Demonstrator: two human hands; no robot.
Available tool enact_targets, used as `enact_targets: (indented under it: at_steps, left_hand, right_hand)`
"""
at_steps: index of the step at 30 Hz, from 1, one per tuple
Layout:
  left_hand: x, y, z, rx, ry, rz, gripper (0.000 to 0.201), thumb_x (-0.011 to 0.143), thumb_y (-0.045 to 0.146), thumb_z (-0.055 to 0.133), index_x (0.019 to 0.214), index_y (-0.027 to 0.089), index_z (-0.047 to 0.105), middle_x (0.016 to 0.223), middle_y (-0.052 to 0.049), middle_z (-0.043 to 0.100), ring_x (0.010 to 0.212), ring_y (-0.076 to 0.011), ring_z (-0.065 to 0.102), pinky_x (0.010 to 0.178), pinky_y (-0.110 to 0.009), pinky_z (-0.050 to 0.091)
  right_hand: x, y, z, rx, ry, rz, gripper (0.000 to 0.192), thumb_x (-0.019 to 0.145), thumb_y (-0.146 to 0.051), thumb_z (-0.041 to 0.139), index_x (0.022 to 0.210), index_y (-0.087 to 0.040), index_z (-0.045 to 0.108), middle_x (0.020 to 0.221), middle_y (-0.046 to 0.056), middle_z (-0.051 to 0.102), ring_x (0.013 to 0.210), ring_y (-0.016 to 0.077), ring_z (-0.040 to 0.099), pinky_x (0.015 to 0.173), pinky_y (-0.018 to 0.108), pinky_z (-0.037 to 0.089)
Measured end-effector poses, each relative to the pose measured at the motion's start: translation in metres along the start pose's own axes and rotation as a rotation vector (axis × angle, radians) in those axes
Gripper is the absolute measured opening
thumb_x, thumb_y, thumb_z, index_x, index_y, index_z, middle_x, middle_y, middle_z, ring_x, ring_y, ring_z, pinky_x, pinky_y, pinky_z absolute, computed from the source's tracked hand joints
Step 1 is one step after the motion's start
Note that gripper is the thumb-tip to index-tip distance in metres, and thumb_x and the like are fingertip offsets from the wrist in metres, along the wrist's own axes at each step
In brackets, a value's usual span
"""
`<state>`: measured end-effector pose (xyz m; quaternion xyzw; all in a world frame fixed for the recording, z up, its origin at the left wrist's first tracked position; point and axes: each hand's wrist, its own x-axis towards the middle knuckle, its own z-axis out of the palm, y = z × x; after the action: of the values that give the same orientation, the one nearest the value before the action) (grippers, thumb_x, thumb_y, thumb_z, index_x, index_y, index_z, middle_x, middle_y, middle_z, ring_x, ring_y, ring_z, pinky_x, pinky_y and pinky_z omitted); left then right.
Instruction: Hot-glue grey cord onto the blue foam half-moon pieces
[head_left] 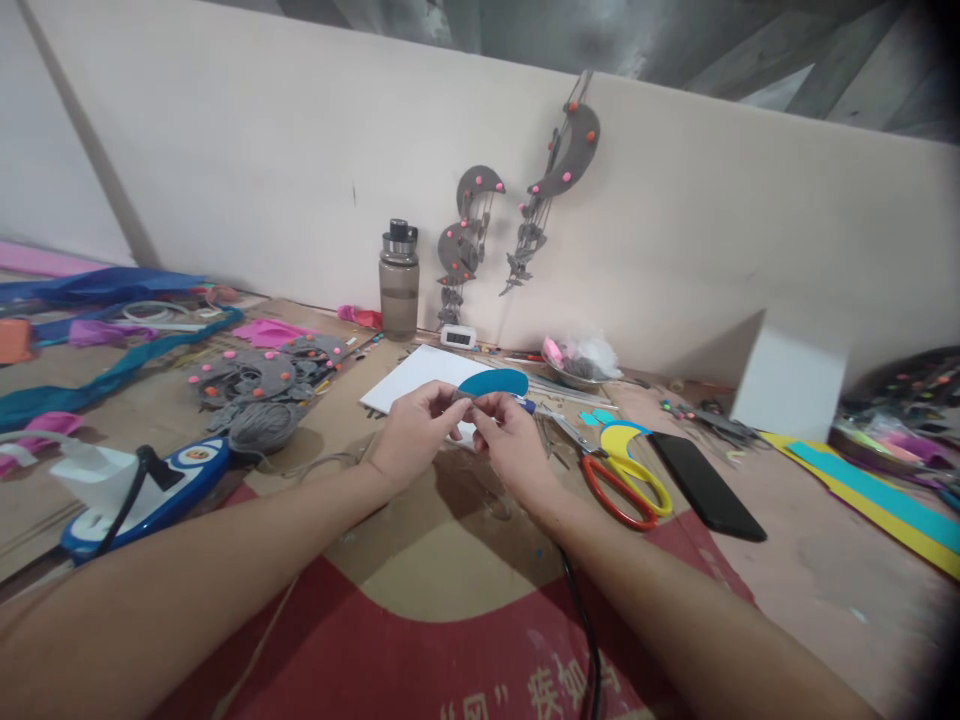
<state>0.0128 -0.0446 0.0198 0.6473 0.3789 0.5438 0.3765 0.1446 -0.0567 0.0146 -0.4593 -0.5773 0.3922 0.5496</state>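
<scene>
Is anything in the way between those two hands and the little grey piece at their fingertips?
Nothing visible: the left hand and right hand meet at the small grey piece, which is mostly hidden. The blue shape shows beyond them, not in between.

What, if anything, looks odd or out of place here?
Grey crescent-shaped decorations with pink and orange dots lie heaped left of the left hand; this looks untidy because similar ones hang against the white wall.

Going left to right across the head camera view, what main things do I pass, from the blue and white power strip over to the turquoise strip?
Power strip → gray yarn ball → left hand → right hand → scissors → black phone → turquoise strip.
</scene>
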Motion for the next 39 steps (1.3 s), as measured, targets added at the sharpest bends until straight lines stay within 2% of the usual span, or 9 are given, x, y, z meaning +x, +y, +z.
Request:
enact_targets:
  at_steps: [4,7,10,14,17,21,29,39]
  left_hand:
    - [0.001,0.000,0.000,-0.038,-0.004,-0.017,0.023,0.076,0.039,0.058,0.078,0.016,0.061,0.072,-0.002,0.066,0.055,-0.0108,0.057,0.057,-0.023,0.045]
    - [0.003,0.000,0.000,-0.092,0.009,-0.049,0.023,0.076,0.038,0.060,0.077,0.015,0.060,0.071,-0.003,0.066,0.054,-0.0104,0.056,0.058,-0.024,0.045]
    - [0.004,-0.002,-0.001,-0.161,0.017,-0.086,0.024,0.075,0.038,0.061,0.076,0.014,0.059,0.070,-0.003,0.065,0.054,-0.0103,0.055,0.057,-0.024,0.046]
    - [0.004,-0.005,0.002,-0.303,-0.009,-0.136,0.024,0.073,0.038,0.064,0.075,0.014,0.059,0.070,-0.002,0.063,0.056,-0.0103,0.055,0.055,-0.024,0.045]
    - [0.003,-0.007,0.004,-0.421,-0.041,-0.160,0.024,0.072,0.037,0.065,0.076,0.014,0.059,0.071,-0.003,0.063,0.064,-0.0128,0.058,0.055,-0.024,0.046]
    - [0.002,-0.009,0.005,-0.516,-0.085,-0.175,0.025,0.074,0.038,0.063,0.078,0.013,0.060,0.075,-0.006,0.063,0.071,-0.0157,0.060,0.055,-0.025,0.045]
    - [0.002,-0.009,0.005,-0.543,-0.087,-0.155,0.025,0.077,0.039,0.060,0.081,0.014,0.059,0.079,-0.007,0.063,0.073,-0.0167,0.061,0.054,-0.025,0.045]
    - [0.002,-0.008,0.007,-0.522,-0.041,-0.152,0.025,0.074,0.039,0.062,0.078,0.015,0.059,0.076,-0.005,0.063,0.071,-0.0166,0.063,0.054,-0.024,0.045]
  right_hand:
    - [0.003,0.002,-0.004,0.017,0.021,-0.010,0.019,0.079,-0.037,0.052,0.082,-0.019,0.057,0.070,-0.002,0.057,0.048,0.0077,0.042,0.046,0.022,0.033]
    - [0.002,0.000,-0.006,-0.047,0.072,-0.051,0.019,0.079,-0.037,0.052,0.081,-0.019,0.059,0.076,0.000,0.060,0.056,0.0092,0.045,0.051,0.023,0.035]
    - [-0.001,-0.006,-0.005,-0.142,0.091,-0.106,0.020,0.078,-0.038,0.055,0.084,-0.019,0.060,0.080,0.000,0.060,0.065,0.0114,0.048,0.059,0.025,0.038]
    - [-0.003,-0.011,-0.003,-0.239,0.115,-0.146,0.019,0.073,-0.034,0.061,0.084,-0.019,0.061,0.074,-0.001,0.060,0.063,0.0120,0.047,0.061,0.026,0.038]
    - [-0.003,-0.013,-0.004,-0.192,0.109,-0.135,0.013,0.075,-0.031,0.058,0.079,-0.019,0.061,0.073,0.000,0.063,0.067,0.0134,0.053,0.065,0.027,0.040]
    - [-0.001,-0.012,-0.007,-0.144,0.152,-0.109,0.015,0.075,-0.033,0.058,0.073,-0.018,0.060,0.071,0.001,0.063,0.066,0.0135,0.054,0.066,0.027,0.042]
    - [-0.002,-0.011,-0.007,-0.124,0.163,-0.081,0.022,0.078,-0.037,0.055,0.072,-0.017,0.060,0.072,0.000,0.062,0.068,0.0131,0.053,0.067,0.026,0.040]
    - [-0.004,-0.010,-0.005,-0.114,0.216,-0.051,0.025,0.076,-0.041,0.056,0.070,-0.017,0.058,0.069,-0.001,0.060,0.065,0.0126,0.050,0.063,0.025,0.038]
